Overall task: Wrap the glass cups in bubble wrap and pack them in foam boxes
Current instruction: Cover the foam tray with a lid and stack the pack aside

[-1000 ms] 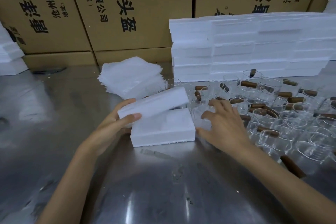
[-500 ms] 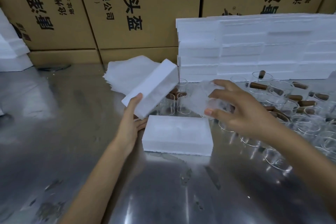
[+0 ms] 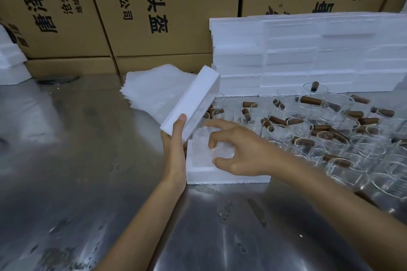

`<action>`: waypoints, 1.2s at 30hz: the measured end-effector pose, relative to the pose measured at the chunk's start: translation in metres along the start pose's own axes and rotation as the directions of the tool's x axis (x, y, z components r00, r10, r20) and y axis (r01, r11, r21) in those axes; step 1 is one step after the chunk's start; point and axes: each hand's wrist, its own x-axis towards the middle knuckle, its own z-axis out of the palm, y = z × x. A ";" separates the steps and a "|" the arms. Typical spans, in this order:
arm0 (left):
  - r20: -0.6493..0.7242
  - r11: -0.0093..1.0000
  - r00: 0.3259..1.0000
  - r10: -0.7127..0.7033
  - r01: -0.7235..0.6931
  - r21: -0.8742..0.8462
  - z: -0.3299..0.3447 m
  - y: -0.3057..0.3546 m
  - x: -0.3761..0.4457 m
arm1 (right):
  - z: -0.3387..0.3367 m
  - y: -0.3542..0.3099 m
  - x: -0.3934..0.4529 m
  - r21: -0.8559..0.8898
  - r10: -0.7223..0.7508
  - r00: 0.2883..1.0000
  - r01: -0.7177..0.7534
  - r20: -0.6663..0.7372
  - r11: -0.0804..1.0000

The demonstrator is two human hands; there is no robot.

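An open white foam box [image 3: 220,177] lies on the steel table at the centre. My left hand [image 3: 175,149] grips its foam lid [image 3: 193,101], tilted up above the box's left end. My right hand [image 3: 237,149] holds a bubble-wrapped glass cup [image 3: 203,145] down in the box's hollow, fingers curled round it. Several bare glass cups with brown wooden handles [image 3: 319,125] crowd the table to the right.
A pile of bubble wrap sheets [image 3: 154,88] lies behind the lid. A stack of foam boxes [image 3: 308,55] stands at the back right before cardboard cartons [image 3: 154,11]. More foam pieces [image 3: 11,66] sit at the far left. Bare steel table [image 3: 77,160] spreads left and front.
My right hand picked the wrapped cup up from among the glasses and brought it left and down into the foam box. My left hand raised the lid higher and tilted it steeper.
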 end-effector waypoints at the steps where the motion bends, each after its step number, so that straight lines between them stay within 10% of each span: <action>1: 0.000 1.000 1.000 0.014 -0.014 0.008 0.001 -0.001 0.000 | 0.001 0.000 0.001 0.013 -0.001 1.000 0.001 -0.002 1.000; 30: 0.083 0.999 0.996 0.014 -0.011 -0.031 -0.005 0.000 0.001 | -0.008 -0.003 -0.001 0.272 0.186 0.980 -0.198 0.067 0.942; 36: 0.210 0.982 0.971 0.115 -0.143 0.124 -0.030 0.038 0.003 | -0.059 0.017 -0.018 0.808 0.598 0.768 -0.193 -0.228 0.556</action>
